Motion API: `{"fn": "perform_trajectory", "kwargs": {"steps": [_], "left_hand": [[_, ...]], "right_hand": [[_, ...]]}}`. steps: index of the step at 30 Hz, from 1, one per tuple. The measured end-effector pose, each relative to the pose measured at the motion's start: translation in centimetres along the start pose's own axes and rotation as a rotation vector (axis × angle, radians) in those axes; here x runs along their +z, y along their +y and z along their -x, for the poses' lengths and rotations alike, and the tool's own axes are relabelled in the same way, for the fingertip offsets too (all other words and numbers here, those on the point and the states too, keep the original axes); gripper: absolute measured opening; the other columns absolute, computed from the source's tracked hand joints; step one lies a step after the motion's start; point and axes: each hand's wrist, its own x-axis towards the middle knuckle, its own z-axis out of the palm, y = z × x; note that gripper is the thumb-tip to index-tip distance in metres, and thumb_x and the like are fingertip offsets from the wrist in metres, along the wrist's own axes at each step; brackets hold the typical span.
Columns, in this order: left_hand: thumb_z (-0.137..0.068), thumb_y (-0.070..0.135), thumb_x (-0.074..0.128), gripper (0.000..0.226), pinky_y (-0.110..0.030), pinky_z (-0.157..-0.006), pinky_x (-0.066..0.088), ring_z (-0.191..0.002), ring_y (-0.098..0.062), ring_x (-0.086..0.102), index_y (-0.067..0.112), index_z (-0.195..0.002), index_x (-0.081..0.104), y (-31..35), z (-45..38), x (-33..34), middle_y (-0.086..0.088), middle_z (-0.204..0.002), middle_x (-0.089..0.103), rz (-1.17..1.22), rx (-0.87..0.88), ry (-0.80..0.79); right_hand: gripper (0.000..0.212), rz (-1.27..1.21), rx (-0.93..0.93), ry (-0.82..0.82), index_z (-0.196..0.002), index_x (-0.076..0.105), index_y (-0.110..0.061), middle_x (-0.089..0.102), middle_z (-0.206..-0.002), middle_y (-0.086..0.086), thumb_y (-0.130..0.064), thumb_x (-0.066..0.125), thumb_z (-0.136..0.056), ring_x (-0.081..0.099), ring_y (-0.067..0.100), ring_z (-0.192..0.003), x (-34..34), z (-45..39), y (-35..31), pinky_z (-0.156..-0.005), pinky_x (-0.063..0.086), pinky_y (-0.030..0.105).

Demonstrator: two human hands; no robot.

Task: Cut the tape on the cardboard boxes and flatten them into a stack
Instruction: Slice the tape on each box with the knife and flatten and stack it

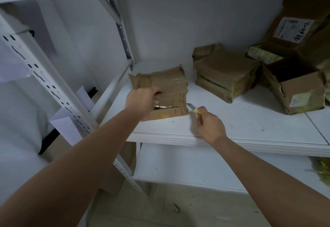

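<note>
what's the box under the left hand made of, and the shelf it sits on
The box: brown corrugated cardboard, matte, with torn ragged edges and glossy clear tape glinting across it. The shelf: smooth white board with a scuffed, faintly glossy surface, likely painted metal or laminate; the look leaves that open.

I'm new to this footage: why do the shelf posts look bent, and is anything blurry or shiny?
Head view: wide-angle lens bows the posts; dim, flat light; right hand and knife slightly motion-blurred; glare on the tape of the box by the left hand.

white metal shelving point(232, 137) against a pale wall point(178, 21), dim light
</note>
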Motion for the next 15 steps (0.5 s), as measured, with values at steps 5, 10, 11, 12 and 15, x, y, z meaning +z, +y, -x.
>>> {"fn": "perform_trajectory", "kwargs": {"steps": [5, 10, 11, 12, 15], "left_hand": [[-0.089, 0.04, 0.064, 0.058, -0.045, -0.106, 0.039, -0.135, -0.025, 0.041, 0.027, -0.142, 0.044, -1.2, 0.2, -0.3, 0.0, -0.143, 0.05, -0.039, 0.086, -0.03], [-0.096, 0.032, 0.055, 0.046, -0.041, -0.105, 0.041, -0.137, -0.024, 0.04, 0.022, -0.141, 0.047, -1.9, 1.0, 0.0, -0.004, -0.144, 0.049, -0.067, 0.06, -0.07], [-0.097, 0.033, 0.053, 0.041, -0.039, -0.098, 0.046, -0.127, -0.024, 0.05, 0.021, -0.137, 0.051, -1.6, 1.1, 0.1, -0.004, -0.138, 0.055, -0.118, 0.076, -0.041], [-0.097, 0.034, 0.053, 0.038, -0.038, -0.092, 0.048, -0.119, -0.024, 0.057, 0.02, -0.132, 0.055, -1.4, 1.1, 0.1, -0.004, -0.132, 0.059, -0.145, 0.082, -0.016], [-0.097, 0.033, 0.053, 0.032, -0.038, -0.087, 0.05, -0.111, -0.024, 0.062, 0.019, -0.124, 0.06, -1.5, 0.9, 0.2, -0.002, -0.124, 0.064, -0.148, 0.072, 0.02]], "right_hand": [[0.016, 0.032, 0.104, 0.134, -0.102, 0.05, -0.01, 0.05, -0.073, 0.004, -0.025, 0.046, -0.097, 0.061, 0.033, -0.077, -0.1, 0.5, 0.4, -0.06, 0.035, 0.029], [0.01, -0.035, 0.045, 0.183, -0.096, 0.05, -0.012, 0.053, -0.069, 0.001, -0.02, 0.054, -0.091, 0.058, 0.03, -0.068, 0.3, 1.2, 0.0, -0.057, 0.035, 0.028], [0.012, -0.009, 0.02, 0.173, -0.098, 0.05, -0.014, 0.054, -0.07, 0.0, -0.022, 0.055, -0.091, 0.057, 0.028, -0.067, 0.4, 1.4, -0.4, -0.058, 0.036, 0.028], [0.014, 0.037, -0.014, 0.16, -0.101, 0.052, -0.016, 0.056, -0.071, -0.001, -0.025, 0.055, -0.091, 0.057, 0.026, -0.067, 0.4, 1.5, -0.7, -0.058, 0.038, 0.028], [0.022, 0.077, -0.188, 0.178, -0.108, 0.061, -0.019, 0.068, -0.09, 0.001, -0.021, 0.06, -0.086, 0.065, 0.028, -0.073, 0.8, 1.4, -2.0, -0.061, 0.045, 0.028]]}}
